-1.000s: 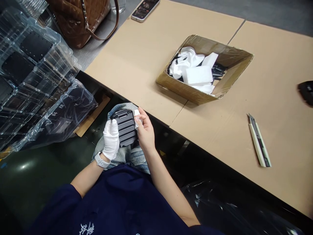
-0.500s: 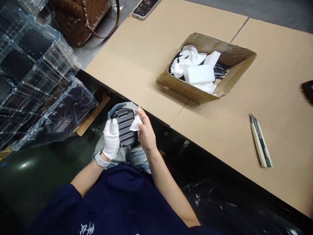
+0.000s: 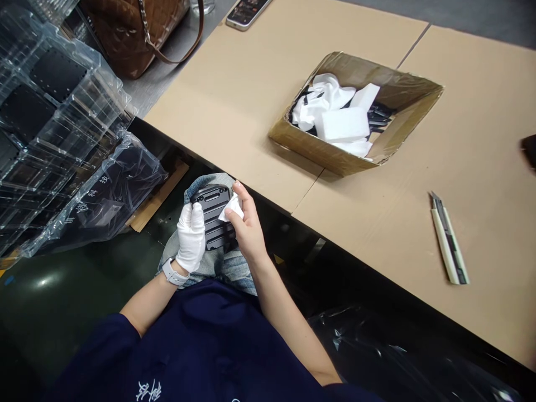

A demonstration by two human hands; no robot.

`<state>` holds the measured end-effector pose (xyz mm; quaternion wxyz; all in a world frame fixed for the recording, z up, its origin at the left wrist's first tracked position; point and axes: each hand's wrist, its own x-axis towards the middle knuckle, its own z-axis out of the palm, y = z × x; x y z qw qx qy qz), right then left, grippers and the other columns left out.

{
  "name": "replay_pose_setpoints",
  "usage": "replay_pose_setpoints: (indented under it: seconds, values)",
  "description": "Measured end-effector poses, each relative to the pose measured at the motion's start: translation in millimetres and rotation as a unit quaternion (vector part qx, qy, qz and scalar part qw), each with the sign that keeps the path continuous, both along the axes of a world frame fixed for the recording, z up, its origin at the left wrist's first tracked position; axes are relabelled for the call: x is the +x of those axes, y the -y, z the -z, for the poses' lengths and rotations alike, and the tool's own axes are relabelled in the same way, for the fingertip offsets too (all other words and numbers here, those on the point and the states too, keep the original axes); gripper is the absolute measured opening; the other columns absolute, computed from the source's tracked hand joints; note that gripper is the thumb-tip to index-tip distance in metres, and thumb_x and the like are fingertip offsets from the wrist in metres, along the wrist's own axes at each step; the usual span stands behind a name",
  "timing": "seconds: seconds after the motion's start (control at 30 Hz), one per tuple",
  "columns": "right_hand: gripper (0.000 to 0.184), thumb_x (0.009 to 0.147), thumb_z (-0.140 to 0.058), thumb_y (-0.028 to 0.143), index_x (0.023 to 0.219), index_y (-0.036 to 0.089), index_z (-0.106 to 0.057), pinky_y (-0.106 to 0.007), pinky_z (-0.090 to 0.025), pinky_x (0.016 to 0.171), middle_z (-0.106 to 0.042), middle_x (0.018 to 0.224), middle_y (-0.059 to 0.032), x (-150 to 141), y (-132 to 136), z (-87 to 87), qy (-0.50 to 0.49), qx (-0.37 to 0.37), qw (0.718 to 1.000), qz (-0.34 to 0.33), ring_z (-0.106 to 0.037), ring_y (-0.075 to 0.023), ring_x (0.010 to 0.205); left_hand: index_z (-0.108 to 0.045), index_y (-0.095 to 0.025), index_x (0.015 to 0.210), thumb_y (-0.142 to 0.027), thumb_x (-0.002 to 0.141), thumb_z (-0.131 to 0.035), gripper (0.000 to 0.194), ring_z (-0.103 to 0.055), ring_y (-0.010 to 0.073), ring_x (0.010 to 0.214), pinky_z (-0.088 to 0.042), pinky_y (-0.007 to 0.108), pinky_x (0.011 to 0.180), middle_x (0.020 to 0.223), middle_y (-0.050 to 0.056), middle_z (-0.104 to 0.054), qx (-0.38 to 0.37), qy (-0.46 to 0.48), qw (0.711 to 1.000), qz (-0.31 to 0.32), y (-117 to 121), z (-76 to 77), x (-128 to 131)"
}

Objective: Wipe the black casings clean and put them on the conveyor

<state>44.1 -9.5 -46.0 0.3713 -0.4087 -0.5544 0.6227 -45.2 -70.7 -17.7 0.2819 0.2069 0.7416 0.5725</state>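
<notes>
My left hand (image 3: 191, 237) wears a white glove and grips the left side of a black ribbed part (image 3: 213, 215) that rests on my lap. My bare right hand (image 3: 248, 230) pinches a small white cloth (image 3: 231, 209) and presses it on the part's upper right face. Both hands are below the front edge of the cardboard-covered table (image 3: 234, 106).
An open cardboard box (image 3: 402, 95) with white foam pieces and black parts stands on the table. A utility knife (image 3: 449, 240) lies at the right. A phone (image 3: 245, 11) and a brown bag (image 3: 134, 33) sit at the back. Clear plastic trays (image 3: 54, 123) are stacked at the left.
My right hand has slid the white cloth from the part's right edge onto its top face. The left hand has kept its hold.
</notes>
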Motion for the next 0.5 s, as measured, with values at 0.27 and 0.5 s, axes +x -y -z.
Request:
replay_pose_setpoints:
  seconds: [0.27,0.5]
  values:
    - [0.052,0.079,-0.053,0.029,0.131,0.025,-0.045,-0.044,-0.016,0.120,-0.039,0.147,-0.0047,-2.9,-1.4,-9.6,0.033,-0.023,0.999,0.009,-0.030,-0.0206,0.140,-0.065,-0.022,0.095,-0.032,0.091,-0.047,0.021,-0.067,0.0163,0.098,-0.050,0.029,0.093,0.100,0.004,-0.072,-0.002,-0.012,1.000,-0.006,0.6,2.2,0.4]
    - [0.052,0.079,-0.049,0.027,0.131,0.028,-0.045,-0.043,-0.015,0.120,-0.040,0.148,-0.0001,-4.2,-2.4,-8.2,0.032,-0.042,0.999,0.013,-0.029,-0.0194,0.140,-0.065,-0.021,0.089,-0.032,0.091,-0.048,0.020,-0.066,0.0177,0.100,-0.050,0.031,0.094,0.098,0.005,-0.072,-0.018,-0.027,0.999,-0.008,1.4,2.2,1.2]
